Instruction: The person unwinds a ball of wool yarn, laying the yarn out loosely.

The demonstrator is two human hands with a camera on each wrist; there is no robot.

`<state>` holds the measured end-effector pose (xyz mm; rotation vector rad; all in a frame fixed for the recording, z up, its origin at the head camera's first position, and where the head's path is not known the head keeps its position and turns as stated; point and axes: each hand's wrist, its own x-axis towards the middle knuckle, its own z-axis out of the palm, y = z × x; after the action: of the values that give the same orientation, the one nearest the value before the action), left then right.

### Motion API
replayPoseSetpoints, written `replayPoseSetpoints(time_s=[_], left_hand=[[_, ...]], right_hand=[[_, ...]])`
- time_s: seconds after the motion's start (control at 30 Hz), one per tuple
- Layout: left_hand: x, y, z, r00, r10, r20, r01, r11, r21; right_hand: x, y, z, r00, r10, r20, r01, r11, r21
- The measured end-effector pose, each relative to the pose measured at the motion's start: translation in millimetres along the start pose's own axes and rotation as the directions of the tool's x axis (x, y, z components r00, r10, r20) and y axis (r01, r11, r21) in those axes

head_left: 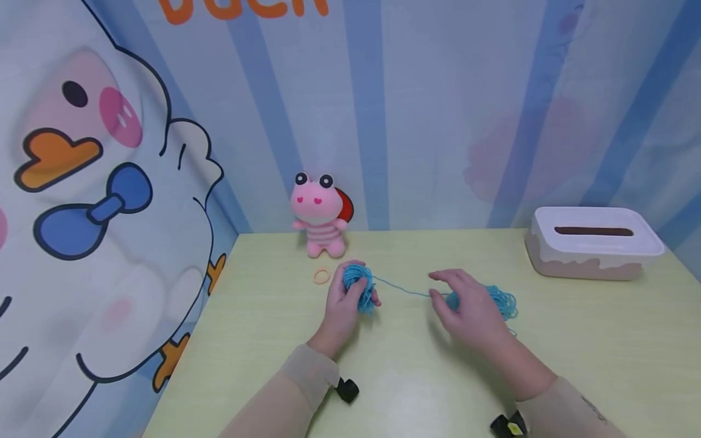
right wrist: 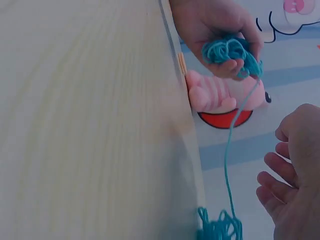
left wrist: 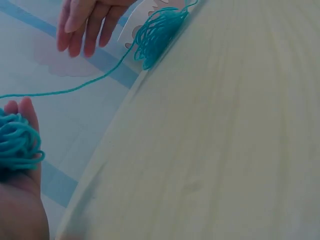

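Observation:
My left hand [head_left: 338,310] grips a wound bundle of turquoise yarn [head_left: 366,299], thumb over its front and fingers behind. From this bundle a single strand [head_left: 402,288] runs to a loose, looped heap of the same yarn [head_left: 504,302] on the table. My right hand [head_left: 473,313] hovers in front of that heap with relaxed, parted fingers and holds nothing; in the head view it hides part of the heap. The left wrist view shows the right hand [left wrist: 92,22] apart from both the strand and the heap [left wrist: 160,40].
A pink plush toy [head_left: 320,216] stands at the table's back edge, with a small tan ring [head_left: 321,276] lying before it. At the back right sits a white-lidded tissue box [head_left: 594,249]. A printed cloth [head_left: 438,121] hangs behind the pale table [head_left: 416,383].

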<state>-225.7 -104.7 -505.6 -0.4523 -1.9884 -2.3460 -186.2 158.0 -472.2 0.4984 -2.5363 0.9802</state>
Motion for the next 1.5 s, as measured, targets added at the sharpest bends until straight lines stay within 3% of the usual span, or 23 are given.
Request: replayPoseSetpoints(time_s=[0.1, 0.2, 0.33, 0.5, 0.77, 0.97, 1.07, 1.17, 1.37, 1.5], left_hand=[[-0.2, 0.1, 0.0, 1.000, 0.009, 0.016, -0.009, 1.000, 0.004], [-0.6, -0.1, -0.5, 0.999, 0.020, 0.033, -0.021, 1.000, 0.006], [-0.8, -1.4, -0.9, 0.999, 0.020, 0.041, -0.020, 1.000, 0.006], [0.2, -2.6, -0.2, 1.000, -0.005, 0.001, 0.005, 0.999, 0.048], [0.3, -1.4, 1.8, 1.000, 0.004, -0.028, -0.003, 1.000, 0.017], [1.1, -2.9, 2.4, 0.995, 0.050, -0.085, -0.036, 0.986, 0.161], [2.0, -3.2, 2.3, 0.995, 0.053, -0.080, -0.035, 0.977, 0.210], [2.3, -2.5, 1.8, 0.998, 0.020, -0.056, -0.008, 0.976, 0.215], [1.7, -1.5, 1.5, 0.992, -0.118, -0.044, 0.126, 0.956, 0.267], [1.9, -1.1, 1.9, 0.995, -0.090, -0.033, 0.096, 0.945, 0.312]], right_hand=[[11, -13, 17.5, 0.991, -0.003, 0.135, -0.004, 0.999, 0.048], [20, -23, 33.1, 0.967, 0.029, 0.252, -0.048, 0.996, 0.069], [26, -30, 46.6, 0.949, 0.081, 0.304, -0.104, 0.993, 0.058], [23, -34, 44.2, 0.963, 0.089, 0.253, -0.109, 0.992, 0.065], [8, -29, 17.3, 0.990, 0.034, 0.137, -0.042, 0.998, 0.054], [-1, -21, 5.9, 0.998, -0.027, 0.048, 0.024, 0.998, 0.053], [-2, -18, 6.0, 0.998, -0.055, 0.011, 0.054, 0.997, 0.063], [-2, -16, 6.6, 0.998, -0.065, -0.022, 0.066, 0.995, 0.077], [0, -14, 4.1, 0.994, -0.071, -0.077, 0.078, 0.993, 0.092], [1, -13, 3.0, 0.984, -0.115, -0.136, 0.128, 0.987, 0.094]])
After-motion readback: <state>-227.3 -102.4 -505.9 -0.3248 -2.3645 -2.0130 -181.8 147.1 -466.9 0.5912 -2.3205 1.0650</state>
